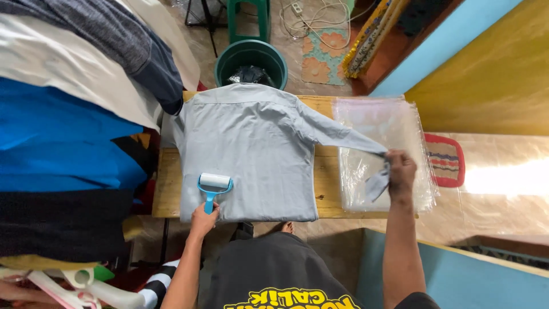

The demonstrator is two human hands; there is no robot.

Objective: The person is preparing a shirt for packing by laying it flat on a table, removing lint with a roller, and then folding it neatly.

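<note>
A light grey long-sleeved shirt lies back up on a wooden table. My left hand grips the blue handle of a lint roller, whose white roll rests on the shirt's lower left part. My right hand pinches the cuff of the shirt's right sleeve, stretched out over a stack of clear plastic bags at the table's right end.
Hanging clothes in blue, white, grey and black crowd the left side. A green bin and a green stool stand beyond the table. Cables and a floral mat lie on the floor. A blue ledge is at the lower right.
</note>
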